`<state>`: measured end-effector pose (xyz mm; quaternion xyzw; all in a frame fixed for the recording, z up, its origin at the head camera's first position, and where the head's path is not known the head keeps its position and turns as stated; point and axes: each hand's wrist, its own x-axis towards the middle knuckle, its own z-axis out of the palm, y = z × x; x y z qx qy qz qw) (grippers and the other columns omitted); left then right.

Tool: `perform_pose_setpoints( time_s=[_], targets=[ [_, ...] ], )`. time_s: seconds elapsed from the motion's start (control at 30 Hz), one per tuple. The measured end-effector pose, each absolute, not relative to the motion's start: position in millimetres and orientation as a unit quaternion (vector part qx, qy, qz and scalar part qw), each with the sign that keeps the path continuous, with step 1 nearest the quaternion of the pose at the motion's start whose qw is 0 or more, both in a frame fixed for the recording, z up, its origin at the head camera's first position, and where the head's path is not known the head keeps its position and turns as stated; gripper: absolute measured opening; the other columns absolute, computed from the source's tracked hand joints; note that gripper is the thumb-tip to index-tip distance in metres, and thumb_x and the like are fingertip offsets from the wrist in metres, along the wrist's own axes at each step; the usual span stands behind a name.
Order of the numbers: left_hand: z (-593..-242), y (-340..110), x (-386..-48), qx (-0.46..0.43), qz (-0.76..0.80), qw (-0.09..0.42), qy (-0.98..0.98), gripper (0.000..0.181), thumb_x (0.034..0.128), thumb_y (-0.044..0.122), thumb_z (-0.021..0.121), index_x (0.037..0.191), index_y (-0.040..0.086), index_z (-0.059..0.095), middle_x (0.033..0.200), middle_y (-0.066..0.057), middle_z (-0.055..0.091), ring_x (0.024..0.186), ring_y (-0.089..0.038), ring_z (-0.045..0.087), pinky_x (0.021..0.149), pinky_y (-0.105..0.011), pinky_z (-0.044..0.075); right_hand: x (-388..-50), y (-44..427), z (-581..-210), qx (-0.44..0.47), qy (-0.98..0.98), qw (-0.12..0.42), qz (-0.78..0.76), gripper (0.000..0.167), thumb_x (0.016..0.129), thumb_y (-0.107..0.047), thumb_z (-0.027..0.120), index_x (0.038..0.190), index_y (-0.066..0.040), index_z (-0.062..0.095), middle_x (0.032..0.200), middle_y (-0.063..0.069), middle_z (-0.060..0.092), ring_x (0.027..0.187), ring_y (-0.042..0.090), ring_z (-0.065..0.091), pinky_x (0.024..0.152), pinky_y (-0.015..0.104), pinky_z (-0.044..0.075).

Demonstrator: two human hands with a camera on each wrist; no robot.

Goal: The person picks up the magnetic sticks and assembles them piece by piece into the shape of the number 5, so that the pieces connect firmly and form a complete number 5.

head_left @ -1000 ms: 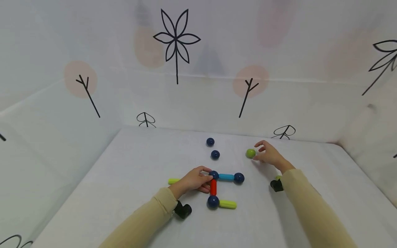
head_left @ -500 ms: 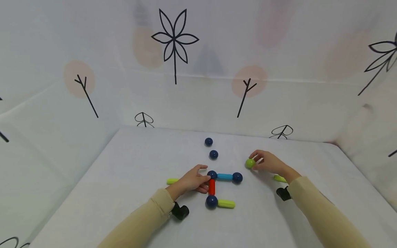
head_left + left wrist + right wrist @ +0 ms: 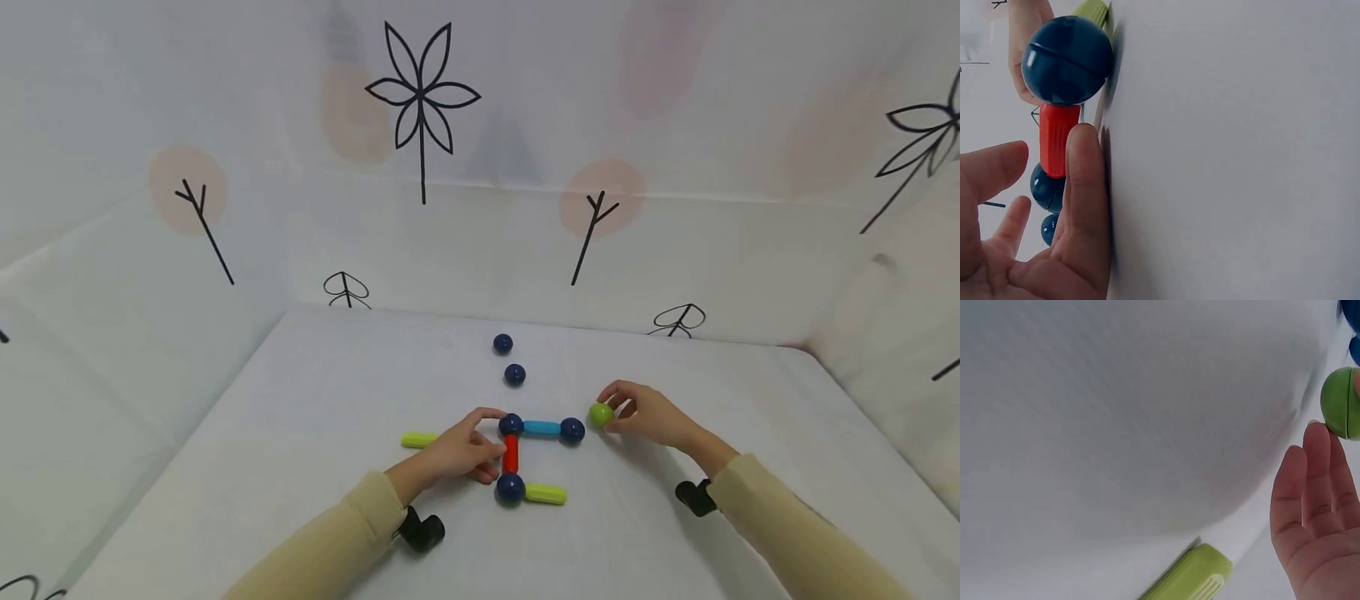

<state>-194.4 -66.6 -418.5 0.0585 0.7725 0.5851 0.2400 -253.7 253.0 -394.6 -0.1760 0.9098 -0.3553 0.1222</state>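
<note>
Left of the red rod (image 3: 511,454), the left hand (image 3: 459,451) hides one end of a yellow rod (image 3: 418,440). Right of it, the green ball (image 3: 1336,403) is cut off by the right wrist view's edge.

A white tabletop (image 3: 360,358) is bounded by a pale rear backdrop (image 3: 480,250) and matching left (image 3: 112,350) and right side panels (image 3: 892,308), the rear printed with a black-outlined flower (image 3: 422,94), twigs (image 3: 588,237) over peach discs (image 3: 622,179) and leaf sprigs (image 3: 346,290); light diffuse.
</note>
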Motion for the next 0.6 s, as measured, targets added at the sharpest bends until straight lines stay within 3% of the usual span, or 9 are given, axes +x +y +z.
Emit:
perform_pose_setpoints(
  time_s=[0.43, 0.6],
  targets=[
    [-417.2, -71.9, -180.3, 0.129, 0.553, 0.263, 0.78, 0.023, 0.0955, 0.01, 0.067, 0.118, 0.01, 0.064, 0.098, -0.005, 0.063, 0.08, -0.018, 0.064, 0.074, -0.033, 0.059, -226.8, 246.2, -391.6, -0.221, 0.898, 0.116, -0.363, 0.034, 0.083, -0.005, 0.078, 0.113, -0.002, 0.061, 0.103, 0.008, 0.063, 0.085, 0.02, 0.059, 0.07, 0.03, 0.052],
    [-413.7, -72.9, -178.5, 0.144, 0.535, 0.27, 0.788, 0.022, 0.0921, 0.012, 0.072, 0.114, 0.01, 0.07, 0.097, -0.003, 0.064, 0.078, -0.016, 0.063, 0.072, -0.031, 0.058, -219.1, 243.6, -392.2, -0.231, 0.891, 0.128, -0.369, 0.033, 0.084, -0.006, 0.077, 0.113, -0.003, 0.061, 0.102, 0.007, 0.062, 0.085, 0.021, 0.058, 0.071, 0.027, 0.052]
  ],
)
